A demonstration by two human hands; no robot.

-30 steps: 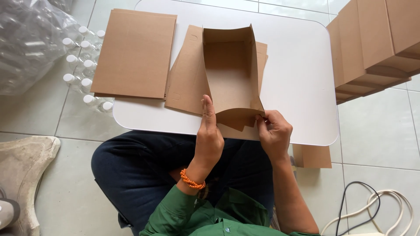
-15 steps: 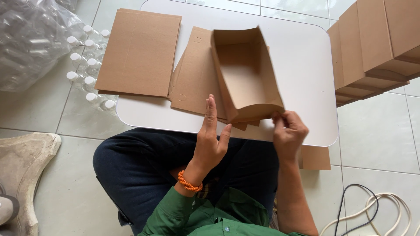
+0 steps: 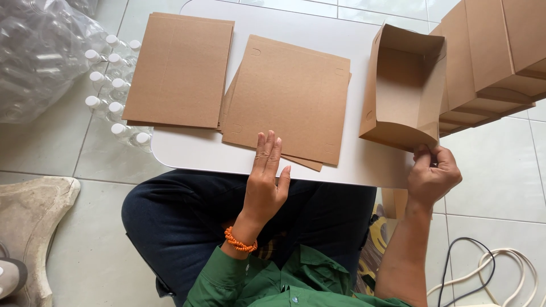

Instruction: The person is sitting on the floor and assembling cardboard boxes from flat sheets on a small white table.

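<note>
On the white table [image 3: 187, 149], flat cardboard sheets [image 3: 289, 98].

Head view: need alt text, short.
Seen from above, a seated person's right hand grips the near end of an open folded cardboard box at the right edge of a white table. The left hand lies flat on a stack of flat cardboard blanks. Folded boxes sit far right, bagged plastic bottles left.
</note>
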